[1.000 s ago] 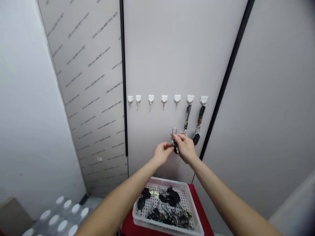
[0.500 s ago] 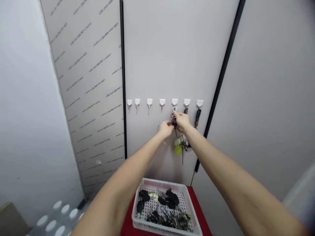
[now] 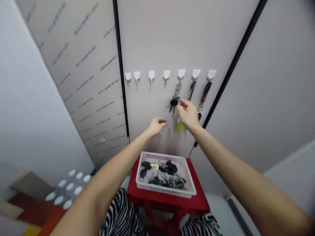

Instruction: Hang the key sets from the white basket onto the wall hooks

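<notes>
A row of white wall hooks (image 3: 166, 75) runs across the grey panel. A bunch of black keys (image 3: 174, 101) hangs by its clip from the fifth hook (image 3: 181, 73). My right hand (image 3: 188, 113) is just below and right of the bunch, fingers loosely apart, holding nothing. My left hand (image 3: 156, 125) hovers lower left, fingers curled and empty. Two more key fobs (image 3: 204, 93) hang on straps from the two right hooks. A yellow-green tag (image 3: 179, 127) shows under my right hand.
A white perforated basket (image 3: 189, 189) with several black keys sits on a red stool (image 3: 201, 205) below the hooks. White-capped bottles (image 3: 66, 190) stand on the floor at left. A black vertical strip (image 3: 121, 82) divides the wall panels.
The key bunch went from my hands onto the fifth hook. Both hands let go and dropped away, the left further down. The camera view tilted downwards.
</notes>
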A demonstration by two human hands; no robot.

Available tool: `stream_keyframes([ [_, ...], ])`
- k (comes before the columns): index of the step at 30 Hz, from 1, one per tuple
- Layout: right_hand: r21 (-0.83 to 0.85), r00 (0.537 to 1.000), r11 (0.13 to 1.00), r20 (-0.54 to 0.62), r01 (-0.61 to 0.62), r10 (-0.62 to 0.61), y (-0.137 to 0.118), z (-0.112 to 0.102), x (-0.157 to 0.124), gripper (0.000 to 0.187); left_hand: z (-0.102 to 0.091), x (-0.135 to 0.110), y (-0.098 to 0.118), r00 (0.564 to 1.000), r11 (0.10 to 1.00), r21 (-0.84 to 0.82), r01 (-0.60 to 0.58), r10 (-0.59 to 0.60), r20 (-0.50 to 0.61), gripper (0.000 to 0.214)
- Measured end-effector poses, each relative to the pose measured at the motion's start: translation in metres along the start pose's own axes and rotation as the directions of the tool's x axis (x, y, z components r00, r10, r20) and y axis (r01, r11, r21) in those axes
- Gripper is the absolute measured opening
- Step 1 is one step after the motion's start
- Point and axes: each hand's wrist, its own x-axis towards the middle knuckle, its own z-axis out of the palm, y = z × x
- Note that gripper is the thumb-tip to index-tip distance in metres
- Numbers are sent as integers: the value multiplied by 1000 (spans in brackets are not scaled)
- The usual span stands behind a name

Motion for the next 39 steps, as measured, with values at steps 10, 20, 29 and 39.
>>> stream_keyframes([
  [10,-79,565,989,814,-125,137,55,-7,-165,24,-2,-90,-99,917,960,272,66,-166,363,33],
  [20,-154,356,982,928,106,107,63,-4,-188,34,14,-107,-117,752,762,577,-296,-187,633,35],
  [29,-211,431,973,872,-92,230,71,-1,-195,17,14,-106,-113,798,703,662,-259,-231,557,28],
  [39,-131,557,903,748,-409,361,72,5,-191,28,19,-100,-115,941,666,711,-225,-41,336,26],
])
